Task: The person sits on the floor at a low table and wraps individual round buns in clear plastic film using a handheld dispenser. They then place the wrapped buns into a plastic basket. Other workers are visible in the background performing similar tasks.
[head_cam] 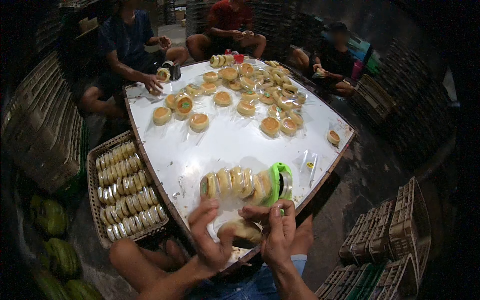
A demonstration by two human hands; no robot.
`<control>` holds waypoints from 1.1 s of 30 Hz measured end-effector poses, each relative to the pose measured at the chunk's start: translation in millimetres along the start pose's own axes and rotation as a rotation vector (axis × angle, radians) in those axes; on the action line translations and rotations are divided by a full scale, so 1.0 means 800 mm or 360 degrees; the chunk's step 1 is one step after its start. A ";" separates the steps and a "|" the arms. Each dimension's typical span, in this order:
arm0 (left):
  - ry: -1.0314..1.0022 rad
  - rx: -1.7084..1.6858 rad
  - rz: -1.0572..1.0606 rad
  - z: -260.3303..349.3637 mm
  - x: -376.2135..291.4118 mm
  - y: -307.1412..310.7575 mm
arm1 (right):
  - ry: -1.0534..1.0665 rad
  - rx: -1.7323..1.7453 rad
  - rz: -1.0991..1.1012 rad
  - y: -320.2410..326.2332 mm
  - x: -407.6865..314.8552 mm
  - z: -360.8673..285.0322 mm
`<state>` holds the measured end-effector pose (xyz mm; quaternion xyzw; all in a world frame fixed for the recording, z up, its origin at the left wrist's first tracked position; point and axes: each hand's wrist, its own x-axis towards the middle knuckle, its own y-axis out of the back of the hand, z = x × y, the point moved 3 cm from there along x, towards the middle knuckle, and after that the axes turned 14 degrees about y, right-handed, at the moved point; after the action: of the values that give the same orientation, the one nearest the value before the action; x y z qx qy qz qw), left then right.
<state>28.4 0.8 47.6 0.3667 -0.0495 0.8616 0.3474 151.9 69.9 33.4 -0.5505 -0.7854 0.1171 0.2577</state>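
Near the front edge of the white table (232, 150), my left hand (210, 236) curls its fingers at the left side of a round filled bun (242, 232) in a clear bag. My right hand (279, 228) is at the bun's right side, its thumb and forefinger pinched together, seemingly on the bag's edge. Just beyond my hands lies a row of wrapped buns (236, 182), standing on edge against one another. A green tape dispenser (279, 182) with a roll of tape stands at the right end of that row.
Many bagged buns (245, 107) cover the table's far half; a lone bun (333, 137) sits near the right corner. Left of the table, a plastic crate (131, 187) holds rows of wrapped buns. Several people sit around the far side. Stacked crates (375, 228) stand at right.
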 end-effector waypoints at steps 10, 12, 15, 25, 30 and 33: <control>0.1800 -0.1202 -0.0263 -0.042 -0.004 0.009 | 0.1126 -0.1473 -0.0456 -0.048 -0.014 0.018; 0.1384 -0.0631 -0.0249 -0.041 0.005 0.022 | 0.0493 -0.1070 -0.0487 -0.051 -0.006 0.033; 0.0518 -0.0180 -0.0282 -0.039 0.022 0.043 | 0.0714 -0.1061 -0.0797 -0.063 0.003 0.029; 0.1489 -0.1093 -0.0239 -0.077 0.017 0.044 | 0.0751 -0.1436 -0.0828 -0.073 0.022 0.027; 0.1519 -0.0791 -0.0498 -0.081 0.019 0.043 | 0.0606 -0.1391 -0.0691 -0.058 0.022 0.038; 0.1690 -0.0879 -0.0518 -0.079 0.021 0.045 | 0.1115 -0.1831 -0.0966 -0.045 0.020 0.037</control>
<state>-40.6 5.0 19.1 -0.2127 -0.0344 0.8178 0.5337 103.3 74.7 30.1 -0.3623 -0.7120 -0.5723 0.1850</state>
